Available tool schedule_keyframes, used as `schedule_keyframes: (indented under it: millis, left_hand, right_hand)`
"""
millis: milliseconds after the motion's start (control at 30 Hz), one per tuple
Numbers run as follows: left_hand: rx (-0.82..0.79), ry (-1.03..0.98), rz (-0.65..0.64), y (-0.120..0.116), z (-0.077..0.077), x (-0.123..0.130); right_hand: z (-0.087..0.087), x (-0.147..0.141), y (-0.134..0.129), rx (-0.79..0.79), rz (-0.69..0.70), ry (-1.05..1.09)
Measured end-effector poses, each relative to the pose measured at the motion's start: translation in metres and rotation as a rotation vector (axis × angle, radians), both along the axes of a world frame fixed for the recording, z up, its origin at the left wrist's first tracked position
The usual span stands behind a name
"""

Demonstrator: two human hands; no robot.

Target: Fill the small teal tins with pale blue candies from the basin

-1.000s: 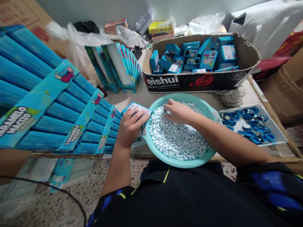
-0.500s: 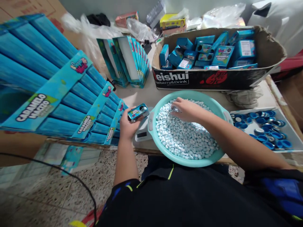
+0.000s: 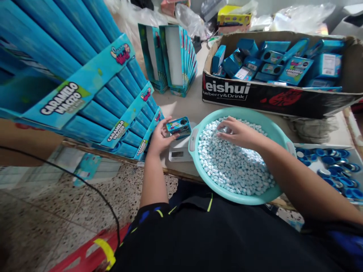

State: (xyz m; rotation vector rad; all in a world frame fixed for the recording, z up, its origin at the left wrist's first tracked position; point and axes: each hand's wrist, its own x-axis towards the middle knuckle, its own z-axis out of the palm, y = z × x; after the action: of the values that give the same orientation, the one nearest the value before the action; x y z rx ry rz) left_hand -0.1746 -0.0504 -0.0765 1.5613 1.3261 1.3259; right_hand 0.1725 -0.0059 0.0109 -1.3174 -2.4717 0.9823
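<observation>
My left hand (image 3: 161, 136) has its fingers and thumb around one end of a small blue candy box (image 3: 177, 124), which shows a round dark hole at its other end. The box is over or on a white digital scale (image 3: 173, 155); contact with it cannot be made out. My right hand (image 3: 236, 132) is over a turquoise basin (image 3: 200, 177) full of pale blue and white candies (image 3: 235, 166). Its thumb and forefinger are apart near the candy surface, with nothing visible between them.
Left stands a tall blue cardboard display (image 3: 93, 87); smaller display cartons (image 3: 172, 56) stand behind. A black cardboard box (image 3: 227, 88) of filled-looking candy boxes is beyond the basin. At right, a white tray (image 3: 312, 168) holds blue caps. A cable (image 3: 93, 189) hangs at lower left.
The camera view has turned, so the scene sits further right. The candy box has turned in my left hand, and the white candy at its hole no longer shows. My right hand's fingers have spread.
</observation>
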Motion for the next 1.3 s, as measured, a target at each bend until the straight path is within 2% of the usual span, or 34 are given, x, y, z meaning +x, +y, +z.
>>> schedule_keyframes:
  millis: [67,267,367,500,633,733,800,900,1000,1067,1233,1300]
  left_hand:
    - [0.026,0.030,-0.011,-0.003,0.002,-0.005]
    - [0.105,0.103,0.013,-0.011,0.014,-0.006]
    - [0.164,0.075,0.089,-0.012,0.027,-0.001]
    - [0.271,0.061,0.165,-0.012,0.051,0.007]
    - [0.251,0.161,0.181,-0.013,0.066,0.013]
    - [0.196,0.216,0.157,-0.014,0.063,0.014]
    - [0.218,0.206,0.164,-0.015,0.057,0.015]
    - [0.334,0.179,0.282,-0.020,0.050,0.020]
    - [0.407,0.197,0.390,-0.024,0.053,0.031]
    - [0.375,0.295,0.384,-0.025,0.059,0.040]
    - [0.268,0.745,0.254,-0.015,0.071,0.069]
    - [0.170,0.858,0.314,-0.006,0.069,0.080]
  right_hand:
    - [0.000,0.000,-0.001,-0.031,0.007,0.021]
    - [-0.005,0.002,0.004,0.036,0.112,-0.055]
    - [-0.006,0.003,0.006,0.041,0.160,-0.078]
    - [-0.004,0.004,0.006,0.036,0.137,-0.082]
    - [-0.002,0.005,0.006,0.065,0.185,-0.068]
    - [-0.002,0.006,0.006,0.084,0.217,-0.061]
    - [-0.002,0.005,0.006,0.093,0.218,-0.064]
    - [0.000,0.004,0.007,0.129,0.206,-0.063]
    - [0.000,0.005,0.010,0.158,0.159,-0.069]
    - [-0.001,0.007,0.011,0.169,0.122,-0.086]
    - [-0.007,0.009,0.010,0.196,0.125,-0.074]
    - [-0.008,0.008,0.008,0.187,0.142,-0.074]
